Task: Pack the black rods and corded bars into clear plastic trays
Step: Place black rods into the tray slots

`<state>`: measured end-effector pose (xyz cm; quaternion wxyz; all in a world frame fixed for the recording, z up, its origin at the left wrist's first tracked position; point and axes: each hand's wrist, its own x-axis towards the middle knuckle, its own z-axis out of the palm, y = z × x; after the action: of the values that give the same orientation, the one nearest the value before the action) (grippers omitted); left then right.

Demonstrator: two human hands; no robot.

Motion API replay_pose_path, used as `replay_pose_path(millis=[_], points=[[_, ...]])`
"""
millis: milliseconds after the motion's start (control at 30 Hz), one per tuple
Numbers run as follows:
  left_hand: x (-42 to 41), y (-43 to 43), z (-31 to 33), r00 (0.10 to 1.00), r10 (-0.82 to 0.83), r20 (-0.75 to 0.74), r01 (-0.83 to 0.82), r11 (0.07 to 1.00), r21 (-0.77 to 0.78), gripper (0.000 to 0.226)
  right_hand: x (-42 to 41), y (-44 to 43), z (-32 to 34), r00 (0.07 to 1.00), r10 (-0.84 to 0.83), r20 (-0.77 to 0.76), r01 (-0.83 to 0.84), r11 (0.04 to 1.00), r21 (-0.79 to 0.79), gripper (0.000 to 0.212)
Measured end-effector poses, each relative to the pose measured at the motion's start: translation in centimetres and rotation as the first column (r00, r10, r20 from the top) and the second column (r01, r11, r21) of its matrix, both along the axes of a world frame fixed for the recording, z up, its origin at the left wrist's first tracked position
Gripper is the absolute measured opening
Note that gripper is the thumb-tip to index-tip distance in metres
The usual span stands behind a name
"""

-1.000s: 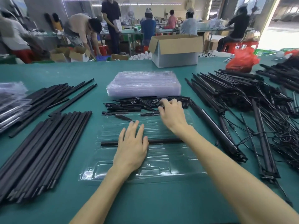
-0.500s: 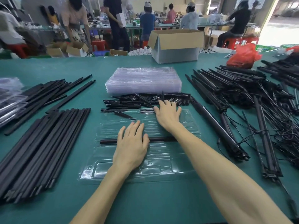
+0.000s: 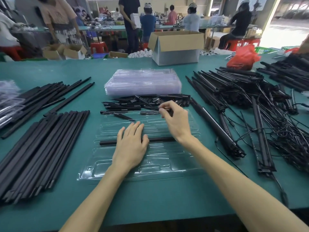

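Left hand [image 3: 130, 148]: lies flat on the clear plastic tray [image 3: 167, 166], fingers straight and close together, covering the middle of a black rod [image 3: 160, 139] seated in a tray groove.
Right hand [image 3: 175, 121]: raised over the tray's far edge, fingers curled, pinching a small thin piece [image 3: 164, 108], too blurred to identify.
Tabletop [image 3: 150, 198]: long black rods [image 3: 41, 148] at left, corded bars [image 3: 250, 97] at right, stacked clear trays [image 3: 143, 82] beyond a heap of short black pieces [image 3: 133, 104].

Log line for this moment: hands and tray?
left hand: flat on black rod in clear tray | right hand: pinches short black piece at loose pile | near pockets: unfilled
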<state>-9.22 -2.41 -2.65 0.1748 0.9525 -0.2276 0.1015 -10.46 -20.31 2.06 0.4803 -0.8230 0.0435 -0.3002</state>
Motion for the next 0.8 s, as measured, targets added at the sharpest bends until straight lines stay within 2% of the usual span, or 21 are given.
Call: replay_pose_path(millis=[133, 267, 400, 567, 800], points=[[0.1, 0.0, 0.1, 1.000, -0.004, -0.016, 0.003, 1.000, -0.012, 0.052, -4.3, -0.5, -1.1, 0.994, 0.100, -0.052, -0.097, 0.994, 0.055, 0.018], [0.3, 0.0, 0.2, 1.000, -0.002, -0.024, 0.002, 1.000, -0.013, 0.052, -7.2, -2.1, -1.8, 0.983, 0.129, -0.129, -0.137, 0.989, -0.058, 0.012], [0.8, -0.1, 0.2, 0.998, -0.034, -0.057, 0.033, 0.999, -0.008, 0.052, -8.4, -2.8, -1.9, 0.970, 0.169, -0.172, -0.188, 0.977, -0.099, 0.013], [1.4, -0.2, 0.4, 0.997, -0.013, -0.072, 0.011, 0.999, -0.035, 0.050, -8.9, -3.4, -2.4, 0.964, 0.111, -0.240, -0.175, 0.947, -0.268, 0.008], [1.3, -0.1, 0.5, 0.999, -0.015, -0.048, 0.011, 0.997, -0.074, 0.049, -9.6, -3.5, -2.7, 0.961, 0.109, -0.253, -0.155, 0.973, -0.170, 0.015]])
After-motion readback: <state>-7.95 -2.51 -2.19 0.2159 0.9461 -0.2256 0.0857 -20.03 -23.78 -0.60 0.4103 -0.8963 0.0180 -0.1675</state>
